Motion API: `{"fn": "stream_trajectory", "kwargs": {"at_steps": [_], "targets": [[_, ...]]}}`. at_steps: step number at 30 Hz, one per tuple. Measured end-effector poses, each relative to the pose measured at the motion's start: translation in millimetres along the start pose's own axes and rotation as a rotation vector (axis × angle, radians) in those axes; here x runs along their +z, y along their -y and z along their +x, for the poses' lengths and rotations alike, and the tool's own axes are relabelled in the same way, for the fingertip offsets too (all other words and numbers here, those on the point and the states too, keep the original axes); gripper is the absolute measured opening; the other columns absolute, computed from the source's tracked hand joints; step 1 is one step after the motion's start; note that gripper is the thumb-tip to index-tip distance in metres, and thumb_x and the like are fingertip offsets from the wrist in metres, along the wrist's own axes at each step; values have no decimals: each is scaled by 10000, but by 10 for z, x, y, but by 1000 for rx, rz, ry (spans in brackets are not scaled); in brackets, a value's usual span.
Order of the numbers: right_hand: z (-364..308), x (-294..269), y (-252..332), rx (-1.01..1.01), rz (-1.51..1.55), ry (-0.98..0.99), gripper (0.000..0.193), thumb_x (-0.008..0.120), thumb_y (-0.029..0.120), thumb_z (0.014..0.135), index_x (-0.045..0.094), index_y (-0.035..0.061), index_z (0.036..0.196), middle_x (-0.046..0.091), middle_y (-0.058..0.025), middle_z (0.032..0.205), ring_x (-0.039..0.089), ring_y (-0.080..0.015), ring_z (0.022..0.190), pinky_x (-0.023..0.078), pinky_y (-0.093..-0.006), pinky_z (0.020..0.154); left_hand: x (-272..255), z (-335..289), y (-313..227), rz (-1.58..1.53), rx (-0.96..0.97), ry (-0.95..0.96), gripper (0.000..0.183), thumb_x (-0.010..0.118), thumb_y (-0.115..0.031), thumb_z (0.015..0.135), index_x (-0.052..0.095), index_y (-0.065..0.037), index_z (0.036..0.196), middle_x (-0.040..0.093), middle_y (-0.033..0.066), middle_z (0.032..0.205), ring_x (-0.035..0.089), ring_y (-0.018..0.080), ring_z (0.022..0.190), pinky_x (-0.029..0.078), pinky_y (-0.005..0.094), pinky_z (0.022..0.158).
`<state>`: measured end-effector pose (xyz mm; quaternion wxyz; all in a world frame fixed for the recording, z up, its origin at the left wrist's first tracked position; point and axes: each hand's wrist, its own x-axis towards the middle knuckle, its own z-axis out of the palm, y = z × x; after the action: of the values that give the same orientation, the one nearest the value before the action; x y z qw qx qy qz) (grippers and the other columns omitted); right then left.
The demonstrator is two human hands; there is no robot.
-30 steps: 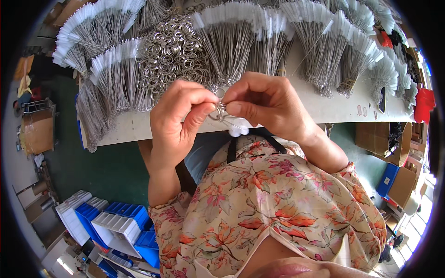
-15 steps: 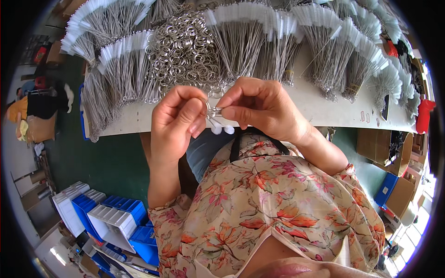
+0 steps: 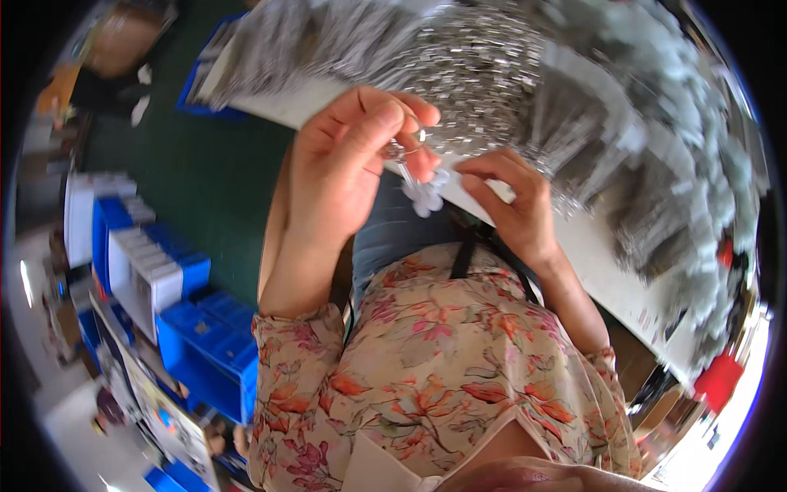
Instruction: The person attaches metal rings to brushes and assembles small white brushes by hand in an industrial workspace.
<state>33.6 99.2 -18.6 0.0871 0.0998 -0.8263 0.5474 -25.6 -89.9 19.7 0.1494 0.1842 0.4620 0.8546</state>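
Since the view has swung round in the last half second, the desk stuff sits further right and looks smeared. Far left are white bins [image 3: 131, 254] and blue bins [image 3: 205, 344], beside the green floor [image 3: 234, 189]. Then come blurry bundles of grey wire [image 3: 279, 53] on the far end of the desk [image 3: 611, 275].

Next over is the left hand [image 3: 340, 164], thumb and fingers clamped on a metal ring [image 3: 422, 138], up in front of the flowery shirt [image 3: 426, 344]. A few little brushes [image 3: 425, 197] hang just under it, white tips down. They overlap, so no luck counting them, and I can't tell exactly how they sit on the ring. Beyond that there's a big heap of loose rings [image 3: 475, 74].

Now the right hand [image 3: 525, 205], which is the big change: it no longer pinches at the bunch. Thumb and forefinger are apart, near the white tips, and I see nothing between them. My read is that the two-handed fiddling is paused and the left hand carries the bunch alone.

Further right, more brush bundles [image 3: 648, 156], super blurry, then something red [image 3: 720, 383] by the desk's end.
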Motion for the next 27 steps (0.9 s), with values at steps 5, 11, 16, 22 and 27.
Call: {"fn": "stream_trajectory", "kwargs": {"at_steps": [5,11,16,22,27], "targets": [[-306,136,-469,241,-42,113,92,630,24,787,656,9,873,617,-60,748,560,-112,619,444,-231,575,-708,-527,-479,358,-6,-44,170,483,-88,866,560,36,780,607,141,806,551,134,545,471,254,536],[-359,273,-601,156,-282,44,53,649,27,772,644,21,824,560,-62,646,497,-111,521,388,-245,488,-2245,-1264,1227,1124,-528,-302,160,538,-154,816,591,-4,834,624,149,729,617,263,659,490,355,599],[-336,353,-735,72,-357,9,60,656,24,759,649,38,818,562,-58,638,495,-125,479,380,-241,453,-2532,-1311,2450,1525,-694,-18,126,514,-108,785,582,-9,824,625,206,833,615,360,789,493,452,698],[-324,411,-672,93,-368,-8,60,659,23,751,649,41,807,573,-60,647,509,-129,472,390,-244,444,-2764,-1103,2877,1590,-297,-191,218,537,-164,802,582,-13,952,634,181,906,613,356,855,491,415,754],[-289,252,-642,147,-311,-41,68,657,15,736,644,41,797,568,-65,645,523,-140,488,406,-253,454,-2546,-1198,2684,1149,-460,-760,281,510,-194,866,580,-45,1093,640,161,960,627,308,848,482,358,774]]}}
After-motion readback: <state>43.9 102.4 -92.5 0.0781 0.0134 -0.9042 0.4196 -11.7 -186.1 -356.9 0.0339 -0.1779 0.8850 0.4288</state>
